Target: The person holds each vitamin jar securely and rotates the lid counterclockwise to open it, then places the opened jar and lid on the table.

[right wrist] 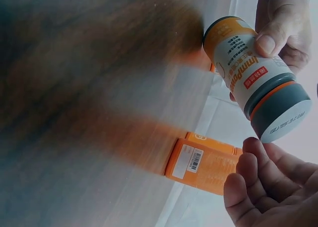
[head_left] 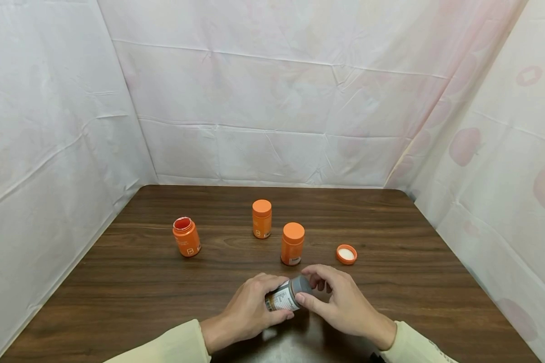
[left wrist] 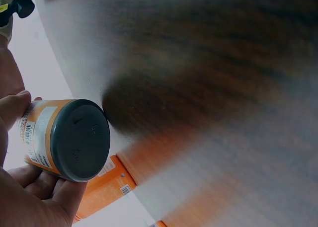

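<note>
My left hand (head_left: 251, 302) grips a dark grey supplement bottle (head_left: 282, 298) with a white and orange label, tilted over the near middle of the table. In the left wrist view, the bottle's round grey base (left wrist: 82, 140) faces the camera. Its grey cap (right wrist: 280, 112) is on, with an orange ring showing under it. My right hand (head_left: 339, 298) is at the cap end, thumb and fingers loosely spread about it. The right wrist view has these fingers (right wrist: 247, 167) relaxed, one fingertip right at the cap's edge.
Two capped orange bottles, one farther back (head_left: 262, 222) and one nearer (head_left: 292, 247), stand beyond my hands. An uncapped orange bottle (head_left: 187, 239) is at the left. On the right, an orange cap (head_left: 346, 254) lies with its white inside up. White sheets (head_left: 272, 101) surround the wooden table (head_left: 131, 282).
</note>
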`<state>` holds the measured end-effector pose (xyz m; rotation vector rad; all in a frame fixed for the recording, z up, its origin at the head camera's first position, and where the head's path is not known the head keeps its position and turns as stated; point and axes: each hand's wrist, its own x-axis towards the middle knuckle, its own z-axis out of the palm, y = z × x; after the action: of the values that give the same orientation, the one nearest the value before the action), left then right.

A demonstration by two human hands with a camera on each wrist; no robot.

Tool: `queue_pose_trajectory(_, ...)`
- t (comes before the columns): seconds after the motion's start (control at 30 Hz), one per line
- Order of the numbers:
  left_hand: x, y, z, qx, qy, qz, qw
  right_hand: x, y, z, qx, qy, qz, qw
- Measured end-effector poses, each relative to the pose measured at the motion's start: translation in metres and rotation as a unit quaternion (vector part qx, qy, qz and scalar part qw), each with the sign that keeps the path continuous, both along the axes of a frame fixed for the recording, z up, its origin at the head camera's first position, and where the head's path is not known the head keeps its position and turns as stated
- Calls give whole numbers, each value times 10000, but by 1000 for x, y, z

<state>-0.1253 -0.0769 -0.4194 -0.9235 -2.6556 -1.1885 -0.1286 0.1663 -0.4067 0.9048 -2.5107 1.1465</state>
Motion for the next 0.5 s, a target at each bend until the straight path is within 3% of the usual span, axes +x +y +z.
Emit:
queue_pose_trajectory(0.23, 0, 0, 0, -4, -15, -31, 10000, 0, -1, 1, 77, -300, -59, 9995)
queue_pose_trajectory(0.5, 0, 0, 0, 10, -84, -19, 10000, 0, -1, 1, 64, -288, 64, 9995)
